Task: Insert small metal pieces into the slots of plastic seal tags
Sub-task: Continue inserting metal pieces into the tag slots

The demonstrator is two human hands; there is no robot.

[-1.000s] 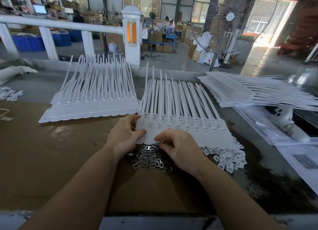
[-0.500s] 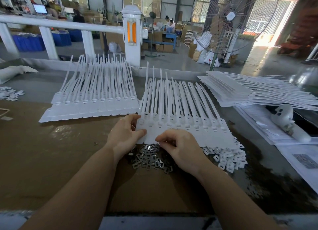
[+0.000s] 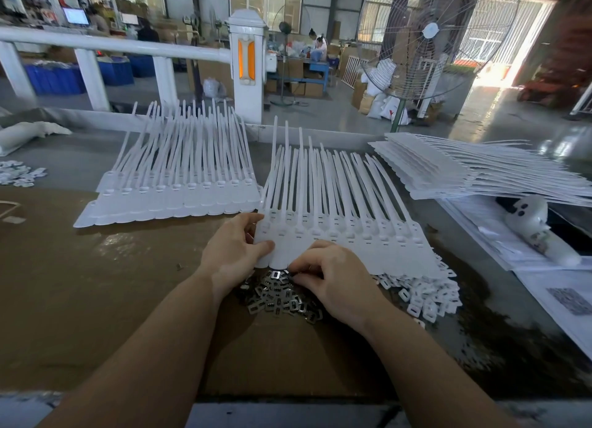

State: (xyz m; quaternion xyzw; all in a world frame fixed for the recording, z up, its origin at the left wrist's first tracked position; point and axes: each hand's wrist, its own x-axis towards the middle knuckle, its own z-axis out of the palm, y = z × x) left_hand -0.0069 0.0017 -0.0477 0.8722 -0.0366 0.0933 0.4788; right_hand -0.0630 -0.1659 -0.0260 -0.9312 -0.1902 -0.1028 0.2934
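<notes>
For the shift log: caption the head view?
Left hand grips a sheet of seal tags; right hand picks at metal pieces.

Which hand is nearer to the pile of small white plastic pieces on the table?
Right. The right hand sits just left of the white plastic pieces, over the metal pieces. The left hand is farther left, gripping the left edge of the tag sheet.
</notes>
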